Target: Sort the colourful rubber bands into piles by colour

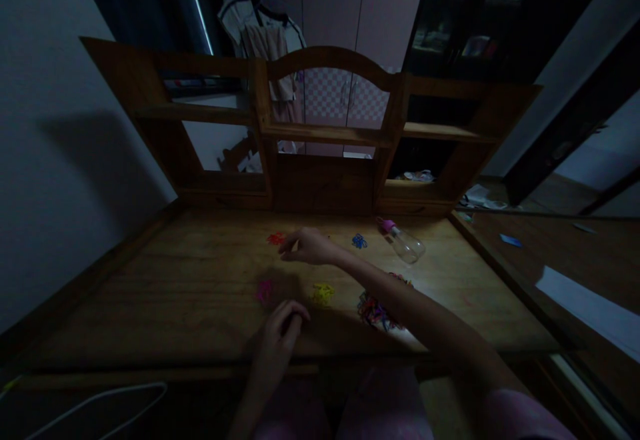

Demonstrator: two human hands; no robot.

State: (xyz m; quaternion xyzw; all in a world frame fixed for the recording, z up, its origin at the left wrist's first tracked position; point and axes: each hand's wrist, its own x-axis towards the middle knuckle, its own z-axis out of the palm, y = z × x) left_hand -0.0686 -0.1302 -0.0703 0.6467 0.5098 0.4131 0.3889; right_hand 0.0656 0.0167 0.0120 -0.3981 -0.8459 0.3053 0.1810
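Observation:
Stretched across the table, my right hand [309, 247] hovers just right of a small red pile [275, 238], its fingertips drawn together in a pinch. Whatever is between them is too small and dark to make out. My left hand [284, 331] is curled near the front edge, below a pink pile [265, 291] and a yellow pile [323, 294]. Its inner fingers are hidden. A blue pile [359, 241] lies farther right. Under my right forearm, partly covered, is a larger mixed-colour heap [377, 312]. The pieces look like thin small loops, perhaps rubber bands or paper clips.
A clear bottle with a pink cap [406, 247] lies on its side at the back right. Behind the wooden tabletop [190, 280] rises a wooden shelf unit [325, 135]. White paper [590, 310] rests on the surface to the right.

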